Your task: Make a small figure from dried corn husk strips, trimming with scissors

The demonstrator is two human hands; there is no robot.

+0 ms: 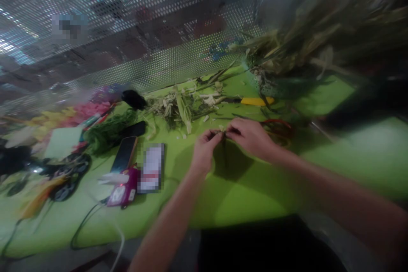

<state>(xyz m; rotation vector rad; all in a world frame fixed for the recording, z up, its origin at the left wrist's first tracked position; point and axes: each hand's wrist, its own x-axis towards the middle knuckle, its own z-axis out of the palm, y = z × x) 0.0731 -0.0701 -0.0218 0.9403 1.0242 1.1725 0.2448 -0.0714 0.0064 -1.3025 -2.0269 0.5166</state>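
Over the green tabletop, my left hand and my right hand meet with fingertips pinched together. Between them is a thin dark stem-like strip, with a small pale bit showing at its top. Blur and the fingers hide most of it. Just beyond my hands lies a heap of dry husk scraps. A tool with a yellow handle rests behind my right hand. Red-orange loop handles, perhaps scissors, lie beside my right wrist.
A basket heaped with dry husks stands at the back right. Left are a phone, a purple power block with cables, green fibres and a model motorbike. A perforated metal screen rises behind.
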